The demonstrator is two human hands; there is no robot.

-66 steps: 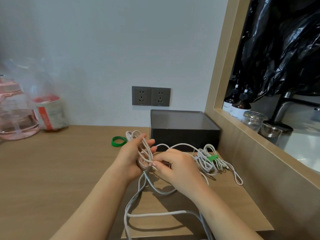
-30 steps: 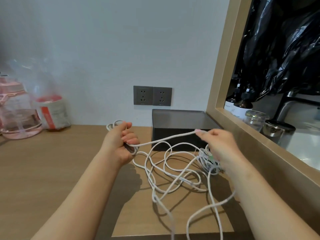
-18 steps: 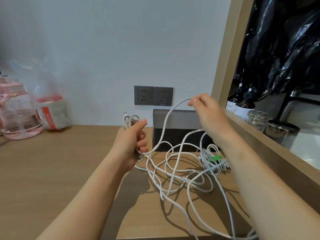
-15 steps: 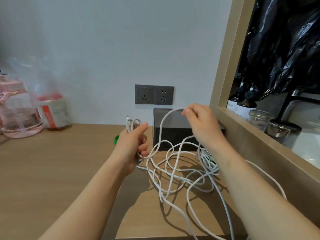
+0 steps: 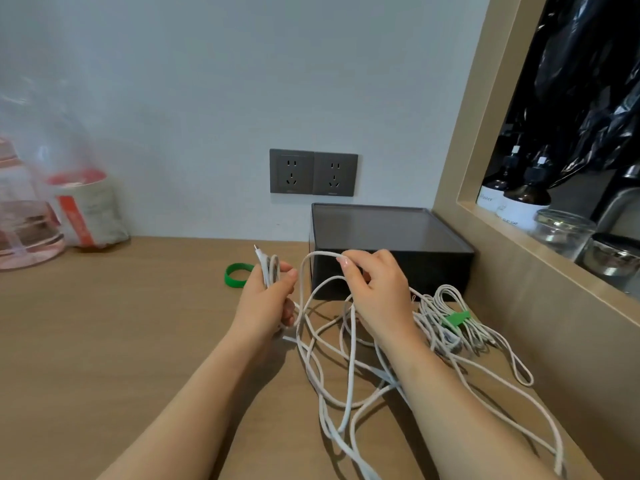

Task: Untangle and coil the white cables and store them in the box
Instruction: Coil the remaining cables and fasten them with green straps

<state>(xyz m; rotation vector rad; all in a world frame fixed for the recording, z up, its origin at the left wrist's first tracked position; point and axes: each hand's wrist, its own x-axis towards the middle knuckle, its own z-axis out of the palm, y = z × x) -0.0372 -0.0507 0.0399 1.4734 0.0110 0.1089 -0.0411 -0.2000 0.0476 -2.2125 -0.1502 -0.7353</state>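
Observation:
My left hand (image 5: 268, 301) is closed around a few loops of a long white cable (image 5: 325, 368), with the plug end sticking up above my fingers. My right hand (image 5: 375, 289) pinches the same cable where it arches between the two hands, just in front of the dark box (image 5: 391, 245). The cable's loose length lies in tangled loops on the wooden table (image 5: 104, 341) below and trails off the front edge. To the right lies a coiled white cable bundle (image 5: 446, 320) bound by a green tie (image 5: 457, 318).
A green band (image 5: 237, 275) lies on the table left of my left hand. Two grey wall sockets (image 5: 313, 173) sit above the box. A pink bottle (image 5: 20, 223) and a plastic bag stand at far left. A wooden frame (image 5: 519, 258) with bottles and jars borders the right.
My right hand has come down from its raised position and closer to my left hand, bringing the cable strand with it. The left hand keeps hold of its loops.

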